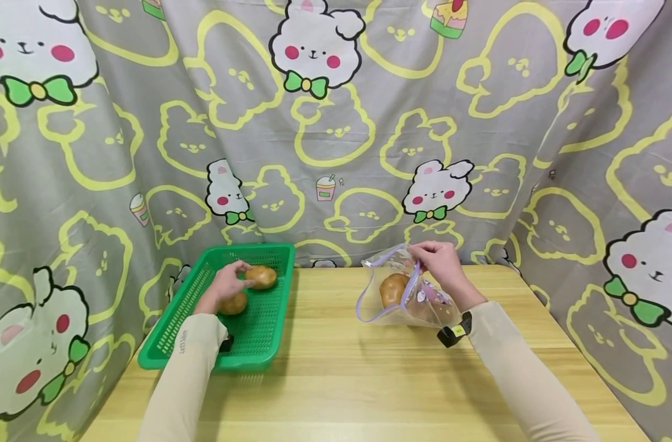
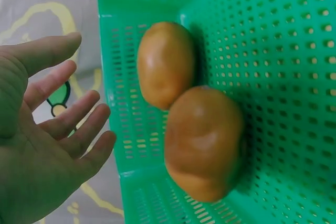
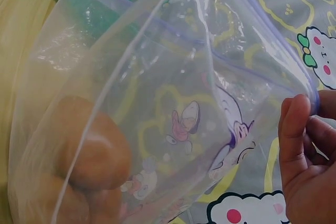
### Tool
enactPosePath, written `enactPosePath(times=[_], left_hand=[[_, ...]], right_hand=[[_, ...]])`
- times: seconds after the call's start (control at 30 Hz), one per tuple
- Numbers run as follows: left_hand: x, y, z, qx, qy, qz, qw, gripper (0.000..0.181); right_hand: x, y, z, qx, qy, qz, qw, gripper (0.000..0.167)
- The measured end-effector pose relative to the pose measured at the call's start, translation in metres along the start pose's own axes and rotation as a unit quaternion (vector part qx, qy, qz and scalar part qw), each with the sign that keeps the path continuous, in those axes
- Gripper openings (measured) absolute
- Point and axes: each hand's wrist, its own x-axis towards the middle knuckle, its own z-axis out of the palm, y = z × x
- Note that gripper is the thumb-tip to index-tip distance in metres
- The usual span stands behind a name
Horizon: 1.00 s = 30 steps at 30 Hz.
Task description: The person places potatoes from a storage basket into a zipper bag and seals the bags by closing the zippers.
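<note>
Two brown potatoes, a farther one (image 1: pixel 261 277) and a nearer one (image 2: pixel 203 144), lie against each other in a green plastic basket (image 1: pixel 283 294). My left hand (image 1: pixel 229 283) is over the basket beside them. Its fingers (image 2: pixel 86 124) are spread and hold nothing. On the right, my right hand (image 1: pixel 439 261) pinches the purple-edged rim of a clear zip bag (image 1: pixel 374 310) between thumb and fingers. The bag's mouth gapes toward the left. Inside it sit several potatoes (image 3: pixel 94 145), partly blurred by the plastic. Cartoon figures are printed on the bag.
Basket and bag are on a light wooden table (image 1: pixel 336 380), basket at left, bag at right. A grey curtain (image 1: pixel 336 141) with cartoon animals hangs behind the table and along both sides. Dark wrist straps (image 1: pixel 455 331) show at the cuffs.
</note>
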Motion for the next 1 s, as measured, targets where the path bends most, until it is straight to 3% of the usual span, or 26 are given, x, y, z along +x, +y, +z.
enactPosePath(times=[0.13,0.63,1.0], left_hand=[[-0.003,-0.007,-0.003,0.006,-0.008,-0.018,0.9998,0.042],[-0.011,-0.028,-0.008,0.079,-0.053,-0.025,0.9951,0.043],[-0.01,-0.03,-0.005,0.103,-0.07,-0.051,0.9909,0.05]], right_hand=[[-0.001,-0.001,0.001,0.0,0.0,0.001,1.0,0.029],[0.0,0.0,0.0,-0.015,0.002,-0.002,0.9999,0.029],[-0.001,0.0,0.0,-0.022,-0.003,0.011,0.9997,0.034]])
